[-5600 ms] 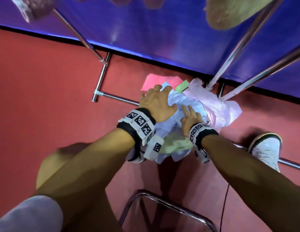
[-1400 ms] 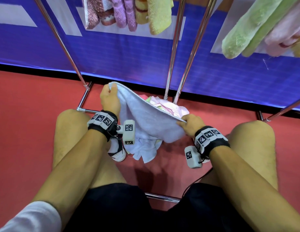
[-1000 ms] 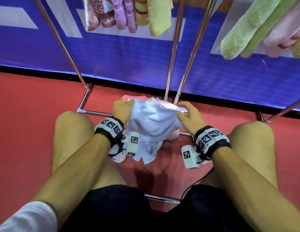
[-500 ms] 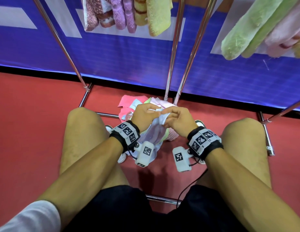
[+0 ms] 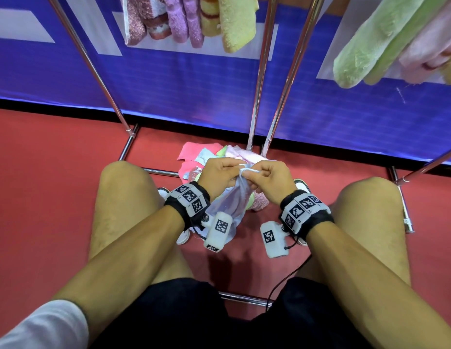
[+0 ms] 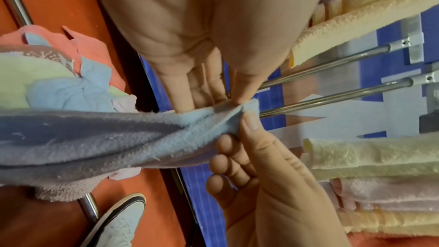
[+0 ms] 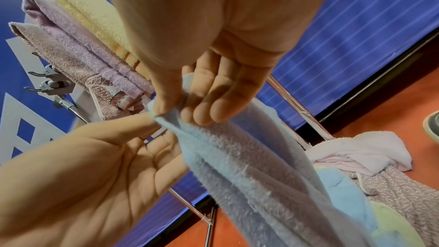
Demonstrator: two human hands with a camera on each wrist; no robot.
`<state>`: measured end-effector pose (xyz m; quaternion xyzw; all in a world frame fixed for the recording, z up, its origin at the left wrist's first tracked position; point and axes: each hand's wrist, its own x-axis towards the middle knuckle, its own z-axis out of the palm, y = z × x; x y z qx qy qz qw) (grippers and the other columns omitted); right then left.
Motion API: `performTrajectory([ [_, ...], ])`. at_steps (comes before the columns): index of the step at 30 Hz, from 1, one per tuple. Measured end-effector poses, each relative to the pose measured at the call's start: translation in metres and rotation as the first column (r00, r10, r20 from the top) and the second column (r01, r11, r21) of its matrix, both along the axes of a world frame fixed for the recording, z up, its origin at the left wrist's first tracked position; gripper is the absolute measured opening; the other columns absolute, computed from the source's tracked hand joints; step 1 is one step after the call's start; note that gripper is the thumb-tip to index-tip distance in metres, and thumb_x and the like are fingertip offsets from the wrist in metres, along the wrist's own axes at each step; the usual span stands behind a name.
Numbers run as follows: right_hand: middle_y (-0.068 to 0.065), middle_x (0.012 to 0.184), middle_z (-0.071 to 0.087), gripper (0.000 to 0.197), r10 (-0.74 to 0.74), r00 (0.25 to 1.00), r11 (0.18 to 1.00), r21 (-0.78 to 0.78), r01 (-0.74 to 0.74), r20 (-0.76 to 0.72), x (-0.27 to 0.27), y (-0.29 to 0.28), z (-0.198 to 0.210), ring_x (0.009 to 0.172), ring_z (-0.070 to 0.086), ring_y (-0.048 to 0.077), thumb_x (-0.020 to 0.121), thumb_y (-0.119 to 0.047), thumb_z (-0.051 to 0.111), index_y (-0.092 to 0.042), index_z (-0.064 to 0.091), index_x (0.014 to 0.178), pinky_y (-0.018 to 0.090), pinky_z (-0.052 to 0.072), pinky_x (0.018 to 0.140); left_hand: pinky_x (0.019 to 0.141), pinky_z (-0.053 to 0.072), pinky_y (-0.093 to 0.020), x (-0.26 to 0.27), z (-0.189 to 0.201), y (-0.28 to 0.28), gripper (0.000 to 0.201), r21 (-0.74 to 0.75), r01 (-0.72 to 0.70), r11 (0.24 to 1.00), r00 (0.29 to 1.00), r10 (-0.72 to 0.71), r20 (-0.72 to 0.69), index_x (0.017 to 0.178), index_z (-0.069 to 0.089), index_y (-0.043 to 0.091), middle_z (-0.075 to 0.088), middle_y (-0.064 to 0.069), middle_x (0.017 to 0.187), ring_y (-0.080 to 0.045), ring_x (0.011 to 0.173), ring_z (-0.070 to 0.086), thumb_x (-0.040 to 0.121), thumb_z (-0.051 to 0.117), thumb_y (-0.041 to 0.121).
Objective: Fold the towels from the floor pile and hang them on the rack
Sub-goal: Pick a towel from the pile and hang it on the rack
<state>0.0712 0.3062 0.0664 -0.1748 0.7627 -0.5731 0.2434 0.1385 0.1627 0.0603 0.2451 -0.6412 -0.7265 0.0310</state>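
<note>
A pale blue towel (image 5: 232,202) hangs lengthwise, its long axis running straight down from a bunched top corner toward the red floor (image 5: 43,172), between the person's two bare knees. Both hands meet at that top corner, backs facing up. The left hand (image 5: 220,173) pinches the corner between thumb and fingertips, its other fingers nearly straight. The right hand (image 5: 268,178) pinches the same corner just beside it, fingers curled inward. Each grip is closed on the towel. Just beyond the hands, a floor pile (image 5: 194,157) of pink, green, blue and white towels lies against the base of the metal rack (image 5: 259,71). Folded towels (image 5: 191,18) hang on the rack above: five at far left, more at far right.
</note>
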Motion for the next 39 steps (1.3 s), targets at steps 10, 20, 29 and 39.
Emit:
performTrajectory([
  [10, 0.006, 0.059, 0.066, 0.022, -0.048, 0.998, 0.996, 0.07, 0.052, -0.047, -0.005, 0.001, -0.008, 0.051, 0.059, 0.011, 0.085, -0.019, 0.075, -0.011, 0.065, 0.067, 0.019, 0.046, 0.051, 0.078, 0.048, -0.042, 0.003, 0.002, 0.002, 0.018, -0.021, 0.006, 1.0, 0.999, -0.007, -0.032, 0.092, 0.072, 0.009, 0.063, -0.022, 0.09, -0.032, 0.082, 0.056, 0.094, 0.058, -0.002],
  [20, 0.009, 0.059, 0.069, 0.026, -0.028, 0.992, 0.992, 0.116, 0.042, -0.125, -0.009, 0.005, -0.015, 0.051, 0.059, 0.012, 0.081, -0.029, 0.079, -0.016, 0.065, 0.064, 0.027, 0.049, 0.051, 0.086, 0.051, -0.06, 0.007, 0.005, 0.005, 0.025, -0.145, 0.056, 0.988, 0.995, -0.068, -0.073, 0.089, 0.078, 0.014, 0.069, -0.03, 0.092, -0.029, 0.082, 0.062, 0.07, 0.081, 0.029],
  [29, 0.011, 0.059, 0.065, 0.037, 0.027, 0.976, 0.989, 0.15, 0.007, -0.218, -0.008, 0.005, -0.016, 0.056, 0.059, 0.031, 0.08, -0.044, 0.077, -0.012, 0.066, 0.066, 0.038, 0.054, 0.056, 0.085, 0.055, -0.05, 0.005, 0.011, -0.005, 0.009, -0.072, 0.074, 0.995, 0.997, -0.076, -0.026, 0.088, 0.073, 0.003, 0.063, -0.029, 0.089, -0.033, 0.083, 0.058, 0.081, 0.074, -0.002],
  [39, -0.001, 0.051, 0.039, 0.035, 0.228, 0.921, 0.9, 0.429, -0.077, -0.315, -0.017, 0.012, -0.016, 0.052, 0.03, 0.016, 0.077, -0.014, 0.065, -0.016, 0.034, 0.06, 0.029, 0.029, 0.054, 0.072, 0.057, -0.026, 0.001, 0.021, -0.023, 0.01, -0.095, 0.021, 0.995, 0.995, -0.03, -0.094, 0.09, 0.07, 0.012, 0.064, -0.013, 0.083, -0.018, 0.073, 0.061, 0.091, 0.064, 0.003],
])
